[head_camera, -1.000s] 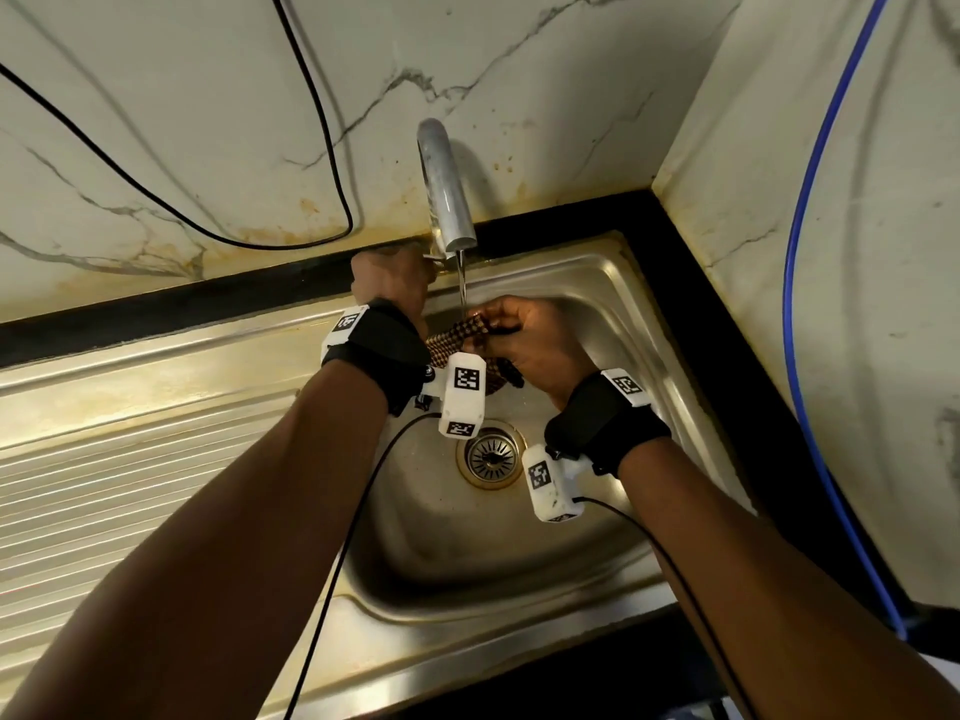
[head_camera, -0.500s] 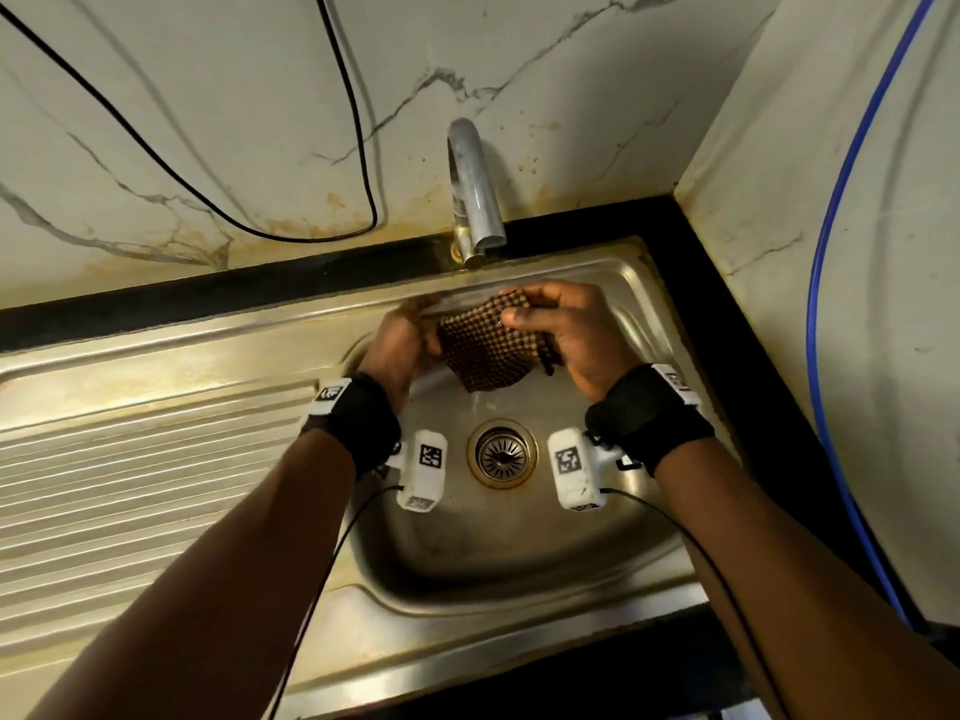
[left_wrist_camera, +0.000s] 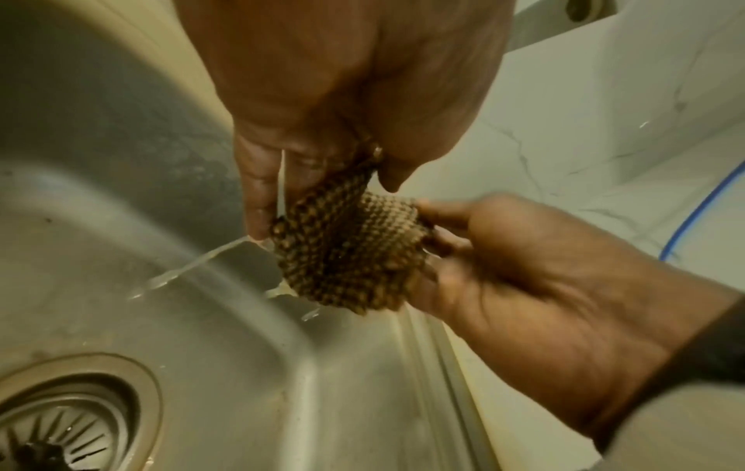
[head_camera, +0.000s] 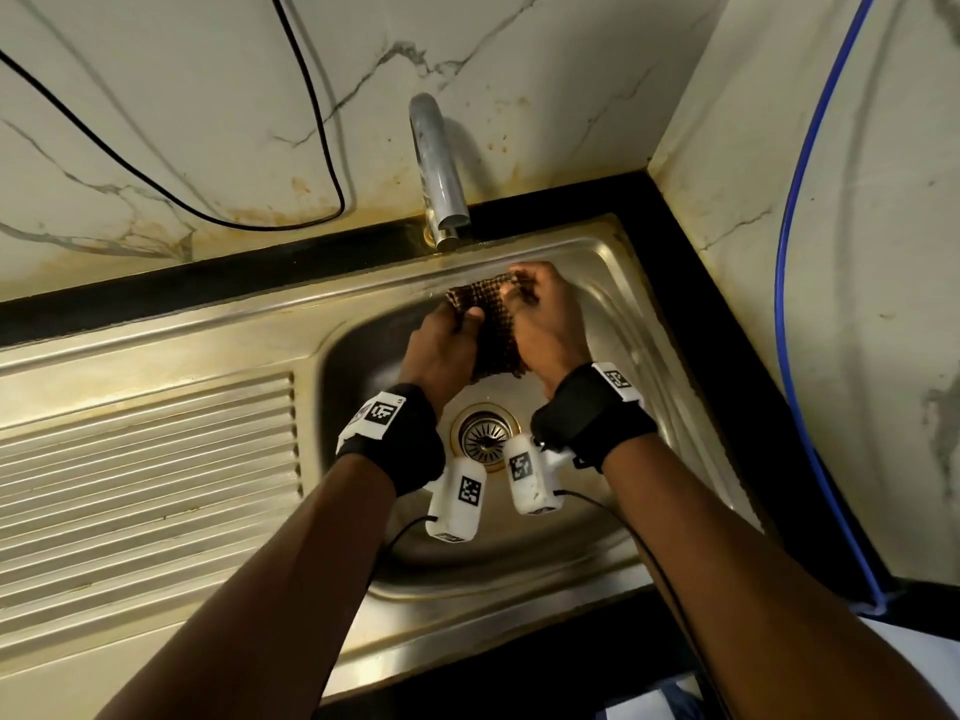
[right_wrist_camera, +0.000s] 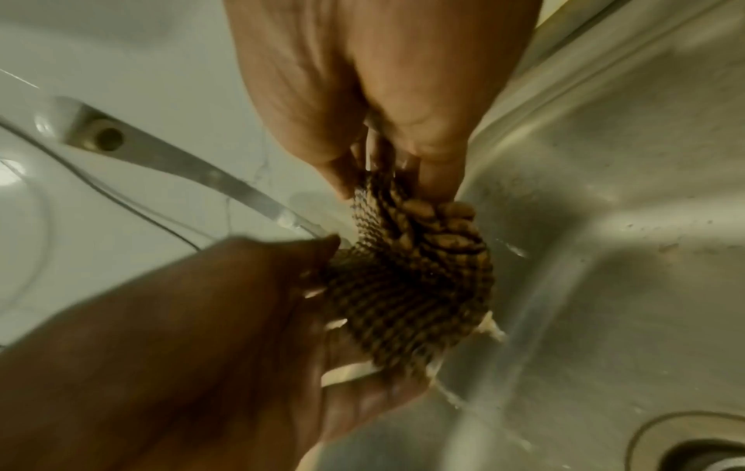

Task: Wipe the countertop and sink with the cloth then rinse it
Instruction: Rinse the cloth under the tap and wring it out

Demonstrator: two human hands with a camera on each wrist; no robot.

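A wet brown checked cloth (head_camera: 488, 324) hangs bunched over the back of the steel sink (head_camera: 613, 283), just below the tap spout (head_camera: 439, 168). My left hand (head_camera: 462, 319) pinches its left side, fingers curled into the fabric. My right hand (head_camera: 519, 293) grips the upper right part. In the left wrist view the cloth (left_wrist_camera: 350, 251) is pulled between both hands and thin streams of water (left_wrist_camera: 193, 264) run off it into the basin. The right wrist view shows the cloth (right_wrist_camera: 415, 286) twisted into folds under my right fingers (right_wrist_camera: 439, 178).
The drain strainer (head_camera: 485, 433) lies under my wrists. A ribbed drainboard (head_camera: 145, 485) extends to the left. Marble walls close the back and right side, with a black cable (head_camera: 311, 122) and a blue hose (head_camera: 789, 210) on them. A black countertop strip (head_camera: 691, 283) borders the sink.
My left hand left the tap base and took hold of the cloth. Both hands now bunch the cloth tighter and closer to the sink's back wall.
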